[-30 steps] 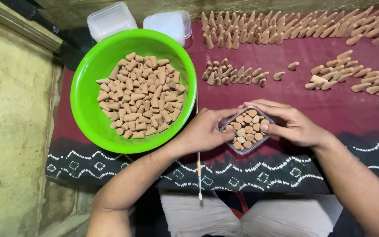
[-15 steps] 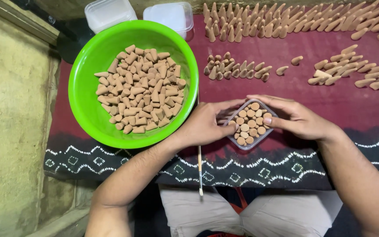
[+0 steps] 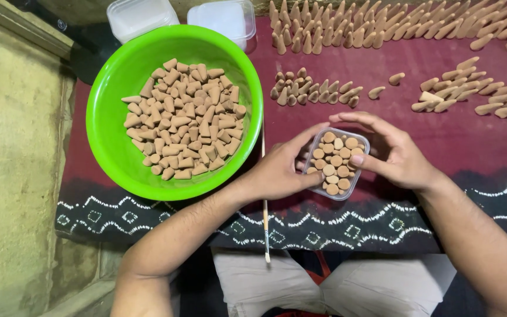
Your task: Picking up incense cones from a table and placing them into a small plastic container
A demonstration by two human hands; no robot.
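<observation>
Both hands are on a small clear plastic tub (image 3: 337,162) sitting on the dark red cloth (image 3: 418,129), right in front of the person's knees. The tub is packed with tan cones standing up, so you mostly see their round bases. The left hand (image 3: 280,171) cups the tub's left side, fingers curled against the wall and thumb up near the top left corner. The right hand (image 3: 391,154) wraps the right side, with the fingers arched over the top edge and the fingertips resting on the cones near the rim. So both hands are closed around the same tub, one on each side. Can't quite tell if the tub is lifted a hair or resting flat on the cloth, the hands cover its edges.

Just to the left is a big bright green bowl (image 3: 112,111) holding a loose heap of the same tan cones lying every which way. It sits close to the left wrist without touching the tub. A thin stick (image 3: 265,223) lies on the cloth under the left forearm, running from the bowl's edge down toward the lap.

Further up the cloth there's a small cluster of cones (image 3: 315,91) standing in rows, more cones to the right (image 3: 470,97) lying on their sides, and a long row along the top edge. Two empty clear tubs (image 3: 142,14) sit behind the bowl.
</observation>
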